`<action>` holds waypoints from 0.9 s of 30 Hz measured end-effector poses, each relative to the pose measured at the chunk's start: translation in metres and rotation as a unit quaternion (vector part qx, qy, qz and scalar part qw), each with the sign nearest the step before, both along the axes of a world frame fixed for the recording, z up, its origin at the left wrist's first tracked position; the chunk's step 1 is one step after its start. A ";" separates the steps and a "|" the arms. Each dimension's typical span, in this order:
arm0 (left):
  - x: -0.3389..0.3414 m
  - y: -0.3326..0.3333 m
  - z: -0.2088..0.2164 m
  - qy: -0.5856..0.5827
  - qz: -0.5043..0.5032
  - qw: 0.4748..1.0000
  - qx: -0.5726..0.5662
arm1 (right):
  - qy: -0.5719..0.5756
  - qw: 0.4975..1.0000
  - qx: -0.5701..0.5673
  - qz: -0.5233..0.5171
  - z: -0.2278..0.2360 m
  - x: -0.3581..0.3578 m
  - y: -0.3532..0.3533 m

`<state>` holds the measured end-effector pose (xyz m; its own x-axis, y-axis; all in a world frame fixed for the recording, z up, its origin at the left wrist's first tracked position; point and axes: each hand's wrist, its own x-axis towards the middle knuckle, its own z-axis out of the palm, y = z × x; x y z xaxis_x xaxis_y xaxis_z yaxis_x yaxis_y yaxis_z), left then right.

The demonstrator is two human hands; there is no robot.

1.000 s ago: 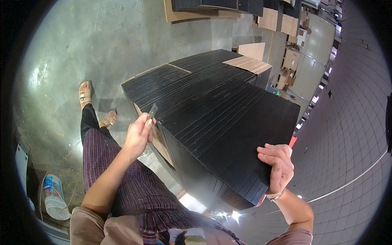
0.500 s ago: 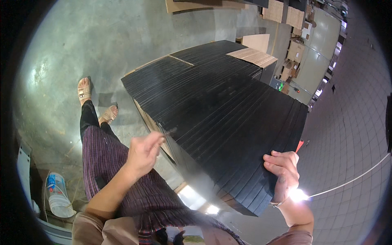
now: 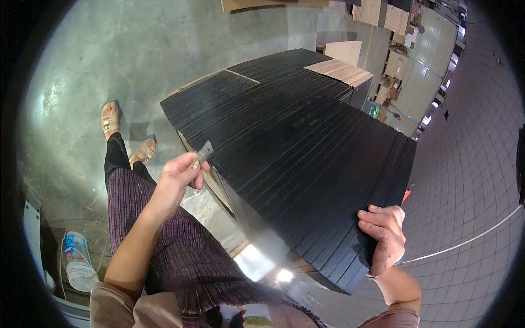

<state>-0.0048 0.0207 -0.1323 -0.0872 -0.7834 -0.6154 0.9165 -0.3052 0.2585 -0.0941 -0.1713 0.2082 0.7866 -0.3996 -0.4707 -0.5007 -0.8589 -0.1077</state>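
Centre frame, we see the left hand pinching a small metal blade at the near-left edge of the black slatted panel, while the right hand clamps its lower-right corner.

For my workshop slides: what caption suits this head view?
Left hand holds a small metal blade at the edge of a stack of black sheets; right hand grips its near corner.
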 end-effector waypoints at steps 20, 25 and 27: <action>-0.037 -0.007 -0.016 -0.065 0.002 0.998 -0.026 | 0.032 0.999 0.001 -0.002 0.004 0.000 -0.001; -0.040 -0.006 -0.017 -0.076 0.009 0.997 -0.023 | 0.037 0.999 0.000 -0.006 0.005 0.001 -0.001; -0.039 -0.007 -0.016 -0.088 0.007 0.996 -0.016 | 0.045 0.999 0.000 -0.008 0.005 0.002 -0.001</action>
